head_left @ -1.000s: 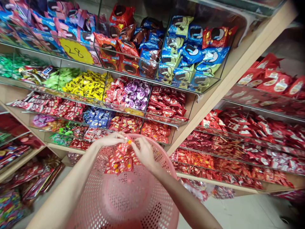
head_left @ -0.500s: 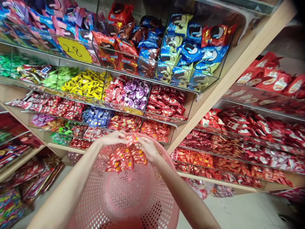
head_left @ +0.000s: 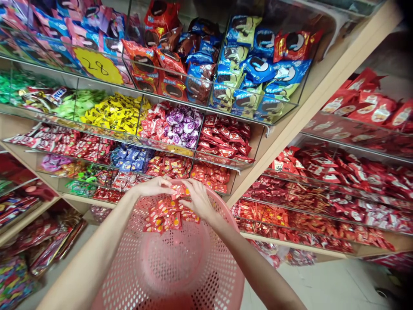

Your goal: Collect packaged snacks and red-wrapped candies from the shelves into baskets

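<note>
A pink perforated basket (head_left: pixel 226 267) fills the lower middle of the view. Several red candy packets (head_left: pixel 164 215) with orange spots lie inside it near the far rim. Above them, my left hand (head_left: pixel 156 186) pinches the left end of a small red packet (head_left: pixel 179 191). My right hand (head_left: pixel 198 199) is at the right end of the same packet, its fingers curled with the upper ones over it and the thumb stretched toward the left.
Shelves with clear bins of wrapped candy (head_left: pixel 112 114) stand beyond the basket. A yellow label (head_left: pixel 98 66) reads 28. A wooden divider (head_left: pixel 309 103) slants up to the right, with more red packets (head_left: pixel 335 168) past it. Pale floor (head_left: pixel 329 284) shows at lower right.
My right hand has shifted slightly, its fingers now raised over the small packet rather than pinching its right end. The left hand stays nearly in place. The view has barely moved.
</note>
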{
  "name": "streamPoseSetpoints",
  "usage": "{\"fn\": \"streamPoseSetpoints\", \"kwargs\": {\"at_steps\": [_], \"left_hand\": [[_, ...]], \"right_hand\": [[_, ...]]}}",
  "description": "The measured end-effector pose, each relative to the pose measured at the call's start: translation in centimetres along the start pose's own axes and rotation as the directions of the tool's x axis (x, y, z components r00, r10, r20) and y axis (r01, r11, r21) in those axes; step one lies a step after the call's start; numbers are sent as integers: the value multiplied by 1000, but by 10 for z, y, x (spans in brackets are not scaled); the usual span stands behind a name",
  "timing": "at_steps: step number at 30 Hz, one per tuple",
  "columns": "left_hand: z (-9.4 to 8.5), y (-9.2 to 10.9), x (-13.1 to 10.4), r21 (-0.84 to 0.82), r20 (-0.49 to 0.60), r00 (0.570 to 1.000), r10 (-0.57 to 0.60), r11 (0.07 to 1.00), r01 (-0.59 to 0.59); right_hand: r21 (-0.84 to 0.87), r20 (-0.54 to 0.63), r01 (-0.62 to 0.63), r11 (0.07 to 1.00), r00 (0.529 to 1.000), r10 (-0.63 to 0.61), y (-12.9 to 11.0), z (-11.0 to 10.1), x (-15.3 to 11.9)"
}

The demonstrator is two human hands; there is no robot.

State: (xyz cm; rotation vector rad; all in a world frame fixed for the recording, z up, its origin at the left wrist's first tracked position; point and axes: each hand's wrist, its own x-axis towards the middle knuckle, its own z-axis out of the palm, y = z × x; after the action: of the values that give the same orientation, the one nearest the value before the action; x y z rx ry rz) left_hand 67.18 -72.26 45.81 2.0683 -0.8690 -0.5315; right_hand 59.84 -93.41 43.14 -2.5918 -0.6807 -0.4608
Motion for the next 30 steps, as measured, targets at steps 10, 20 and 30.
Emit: {"fn": "streamPoseSetpoints", "kwargs": {"at_steps": [10,20,30], "left_hand": [[-3,-5,-2,57,-21,999,-38,998,39],[-3,-1,-1,78,-13,998,-66,995,67],[-3,-3,-1,93,-13,997,-78,993,79]], "right_hand": [[-109,77,48,993,996,-39,8,-6,3],[-373,203,45,927,979,35,13,14,-14],[-442,155,13,897,986,62,6,26,-13]]}}
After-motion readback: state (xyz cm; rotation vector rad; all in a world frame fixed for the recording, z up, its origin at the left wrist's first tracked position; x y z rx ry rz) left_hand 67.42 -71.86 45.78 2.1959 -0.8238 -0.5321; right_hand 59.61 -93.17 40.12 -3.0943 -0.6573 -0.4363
